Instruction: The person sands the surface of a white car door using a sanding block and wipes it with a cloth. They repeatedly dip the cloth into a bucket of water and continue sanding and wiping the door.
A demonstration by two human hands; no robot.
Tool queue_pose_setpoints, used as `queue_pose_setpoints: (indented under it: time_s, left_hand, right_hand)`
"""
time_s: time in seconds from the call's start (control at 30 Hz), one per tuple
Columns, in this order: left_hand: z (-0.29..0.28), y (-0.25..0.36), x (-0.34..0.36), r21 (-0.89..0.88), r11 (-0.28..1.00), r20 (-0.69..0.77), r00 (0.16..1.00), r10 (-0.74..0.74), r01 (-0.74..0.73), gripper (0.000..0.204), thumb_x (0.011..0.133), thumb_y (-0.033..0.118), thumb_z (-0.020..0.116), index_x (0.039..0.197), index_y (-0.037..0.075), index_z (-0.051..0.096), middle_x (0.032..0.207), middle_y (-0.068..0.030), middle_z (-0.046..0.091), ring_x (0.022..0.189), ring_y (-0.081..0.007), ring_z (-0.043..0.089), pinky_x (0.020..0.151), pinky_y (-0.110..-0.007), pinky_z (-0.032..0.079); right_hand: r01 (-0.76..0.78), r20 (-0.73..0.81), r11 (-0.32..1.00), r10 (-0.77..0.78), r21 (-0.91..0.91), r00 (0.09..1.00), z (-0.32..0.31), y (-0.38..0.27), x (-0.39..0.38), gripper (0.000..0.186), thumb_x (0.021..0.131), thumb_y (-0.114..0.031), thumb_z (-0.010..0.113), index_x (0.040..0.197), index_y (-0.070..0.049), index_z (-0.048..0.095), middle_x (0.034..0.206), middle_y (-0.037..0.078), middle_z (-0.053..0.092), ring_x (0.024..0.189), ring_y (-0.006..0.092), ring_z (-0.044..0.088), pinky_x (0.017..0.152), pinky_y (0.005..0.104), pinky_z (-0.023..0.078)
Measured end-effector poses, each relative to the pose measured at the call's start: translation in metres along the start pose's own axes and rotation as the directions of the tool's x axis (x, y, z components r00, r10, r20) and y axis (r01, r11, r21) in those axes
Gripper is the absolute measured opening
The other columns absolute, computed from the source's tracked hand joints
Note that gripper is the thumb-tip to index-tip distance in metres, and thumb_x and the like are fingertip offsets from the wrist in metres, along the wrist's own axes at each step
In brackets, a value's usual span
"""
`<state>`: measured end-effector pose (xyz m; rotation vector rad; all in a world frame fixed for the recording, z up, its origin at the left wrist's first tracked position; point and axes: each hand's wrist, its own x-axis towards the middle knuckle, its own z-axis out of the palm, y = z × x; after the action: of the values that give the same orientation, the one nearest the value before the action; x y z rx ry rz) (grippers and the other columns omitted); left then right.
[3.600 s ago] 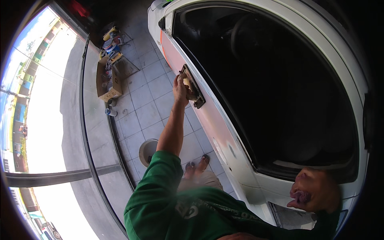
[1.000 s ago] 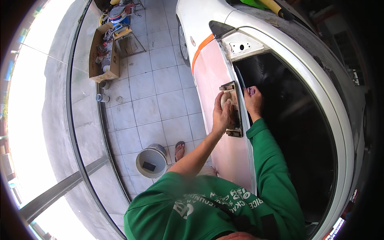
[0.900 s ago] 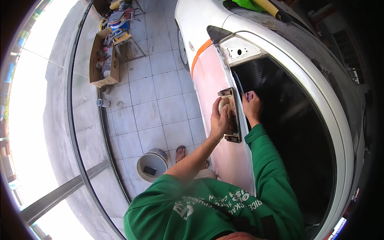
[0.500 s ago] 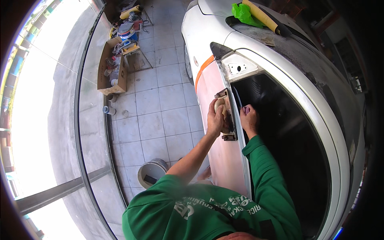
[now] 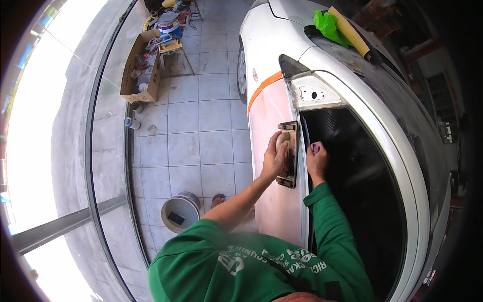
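My left hand is closed around the round pale knob of a long sanding block with dark clamps at both ends. The block lies lengthwise on the upper edge of a pinkish, bare-looking car door panel. Across the window sill from it, my right hand is closed on a small purple-pink thing, mostly covered by the fingers, at the edge of the dark window opening. Orange tape runs across the front end of the door.
A grey bucket with a dark flat piece inside stands on the tiles at left, near a sandalled foot. Farther off are a bottle, a cardboard box of clutter and a stool. Yellow paper roll and green plastic rest on the car.
My view has swung, so the car's front appears farther right and the bucket farther left. Both hands keep their holds, at nearly the same place along the door. A sandalled foot shows now.
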<state>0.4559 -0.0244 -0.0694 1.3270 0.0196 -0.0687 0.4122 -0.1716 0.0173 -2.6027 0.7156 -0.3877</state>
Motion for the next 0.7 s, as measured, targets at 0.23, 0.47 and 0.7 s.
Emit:
queue_pose_setpoints:
  time_s: [0.23, 0.47, 0.7]
  left_hand:
    - [-0.061, 0.019, 0.16, -0.157, 0.932, -0.029, 0.942, -0.334, 0.326, 0.047, 0.105, 0.031, 0.059, 0.147, 0.01, 0.051, 0.067, -0.0032, 0.054, 0.041, -0.0125, 0.047, 0.038, -0.032, 0.048]
    - [-0.009, 0.022, 0.125, -0.158, 0.973, 0.054, 0.986, -0.16, 0.166, 0.046, 0.104, 0.026, 0.059, 0.146, 0.01, 0.054, 0.086, -0.0103, 0.068, 0.046, -0.0147, 0.055, 0.041, -0.032, 0.049]
    - [-0.054, 0.014, 0.193, -0.269, 0.862, -0.061, 0.886, -0.46, 0.429, 0.049, 0.1, 0.034, 0.065, 0.14, 0.008, 0.056, 0.073, -0.0072, 0.059, 0.04, -0.0136, 0.047, 0.037, -0.033, 0.044]
  right_hand:
    - [0.051, 0.008, 0.998, -0.051, 0.029, 0.999, 0.006, -0.024, 0.003, 0.02, 0.091, -0.022, 0.074, 0.088, -0.004, 0.065, 0.084, 0.019, 0.069, 0.081, 0.042, 0.068, 0.071, 0.0494, 0.052]
    - [0.034, -0.005, 0.999, -0.034, 0.024, 0.999, 0.006, 0.008, 0.0, 0.02, 0.091, -0.022, 0.075, 0.088, -0.004, 0.065, 0.083, 0.017, 0.068, 0.078, 0.04, 0.067, 0.069, 0.0473, 0.052]
    - [0.059, 0.004, 0.998, -0.06, 0.035, 0.998, 0.008, -0.007, 0.006, 0.02, 0.092, -0.02, 0.076, 0.089, -0.003, 0.064, 0.082, 0.017, 0.067, 0.075, 0.0396, 0.067, 0.068, 0.0463, 0.052]
